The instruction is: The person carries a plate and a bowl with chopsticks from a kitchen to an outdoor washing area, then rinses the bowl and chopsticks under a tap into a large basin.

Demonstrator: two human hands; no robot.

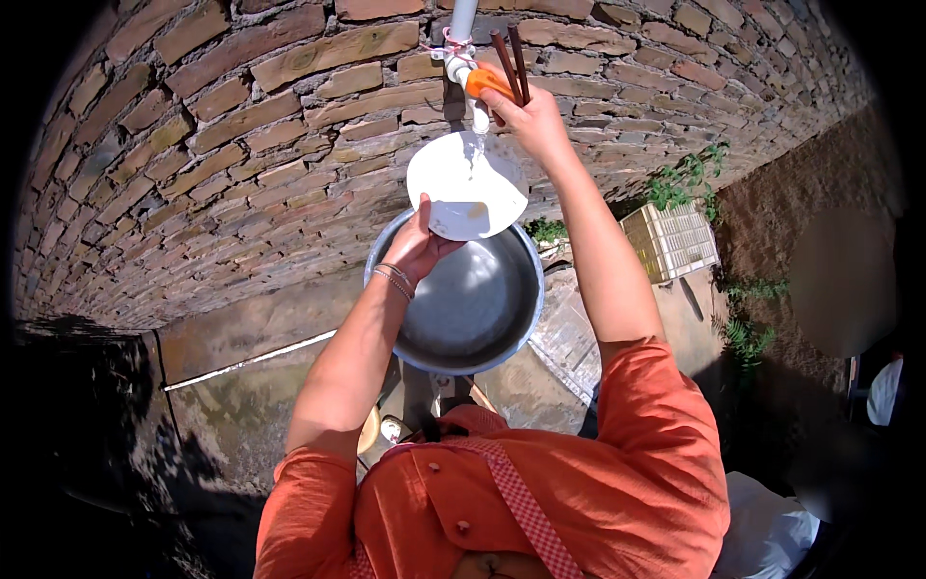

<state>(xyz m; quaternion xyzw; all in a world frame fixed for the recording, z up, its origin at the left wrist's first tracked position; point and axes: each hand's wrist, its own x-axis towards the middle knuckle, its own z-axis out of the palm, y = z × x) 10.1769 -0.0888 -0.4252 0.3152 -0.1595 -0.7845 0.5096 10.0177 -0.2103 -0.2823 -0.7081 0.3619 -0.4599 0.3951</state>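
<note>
My left hand (pixel 418 249) grips the near edge of a white dish (pixel 468 179), thumb on its upper face. The dish is tilted under a white plastic tap (pixel 459 68), and a thin stream of water runs down into it. Bright sun washes out most of its surface; a small yellowish spot shows near the bottom. My right hand (pixel 536 125) is closed at the tap's orange handle (pixel 489 82) and also holds dark brown chopsticks (pixel 521 63), pointing up. Below the dish sits a large round metal basin (pixel 468 309), partly covered by the dish and my left hand.
A brick wall (pixel 289 116) rises behind the tap, with a pipe fixed to it. To the right are a pale plastic crate (pixel 672 241) and green plants (pixel 685 179). A white strip (pixel 251 359) crosses the concrete at left. A white bag (pixel 762 531) lies at lower right.
</note>
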